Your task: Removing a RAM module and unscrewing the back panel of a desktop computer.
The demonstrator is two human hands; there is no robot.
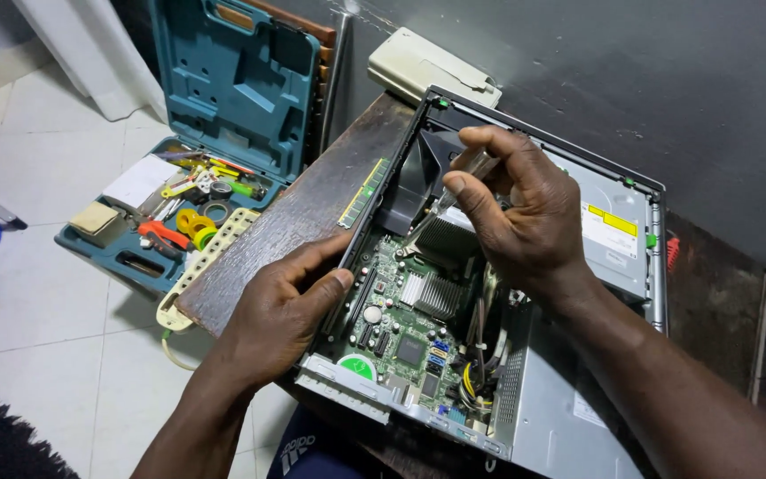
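Note:
An open desktop computer case (pixel 640 191) lies on a dark wooden table (pixel 308 208), its green motherboard (pixel 401 333) and finned heatsink (pixel 447 239) exposed. My left hand (pixel 281 310) grips the case's left wall, thumb resting on the rim. My right hand (pixel 516 208) hovers over the heatsink and pinches a thin metal tool (pixel 458 182) whose tip points down toward the heatsink. A green memory stick (pixel 363 192) lies on the table just left of the case.
A teal tool case (pixel 241 75) stands open on the tiled floor at the left, holding several hand tools and tape rolls. A cream power strip (pixel 201 266) hangs beside the table edge. A beige device (pixel 427 64) leans by the dark wall.

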